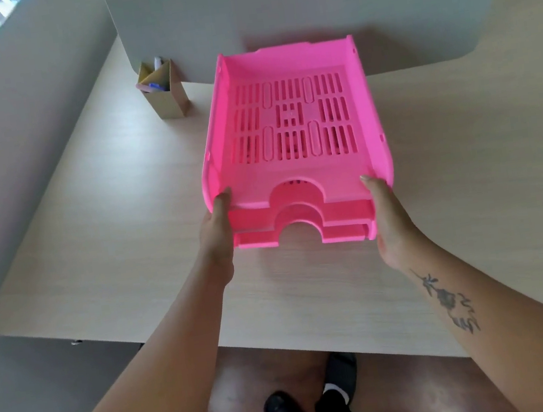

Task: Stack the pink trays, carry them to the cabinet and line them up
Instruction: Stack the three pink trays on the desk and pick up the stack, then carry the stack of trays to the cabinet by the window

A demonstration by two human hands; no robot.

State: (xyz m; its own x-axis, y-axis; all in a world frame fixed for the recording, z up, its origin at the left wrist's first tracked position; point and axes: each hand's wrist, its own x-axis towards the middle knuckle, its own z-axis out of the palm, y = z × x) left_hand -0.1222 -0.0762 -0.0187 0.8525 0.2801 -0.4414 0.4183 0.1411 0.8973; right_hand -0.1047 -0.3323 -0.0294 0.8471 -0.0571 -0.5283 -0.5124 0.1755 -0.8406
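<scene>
Three pink trays (296, 168) with slotted bottoms sit nested in one stack above the pale wooden desk (111, 233), in the middle of the head view. My left hand (216, 233) grips the stack's near left corner, thumb on the top tray's rim. My right hand (391, 221) clamps the near right corner the same way. The fingers under the stack are hidden, so whether the stack rests on the desk or hangs just above it cannot be told. No cabinet is in view.
A brown cardboard pen holder (167, 93) with markers stands at the back left of the desk. A grey partition (305, 4) runs along the desk's far edge. The desk's near edge is close to my feet; grey floor lies to the left.
</scene>
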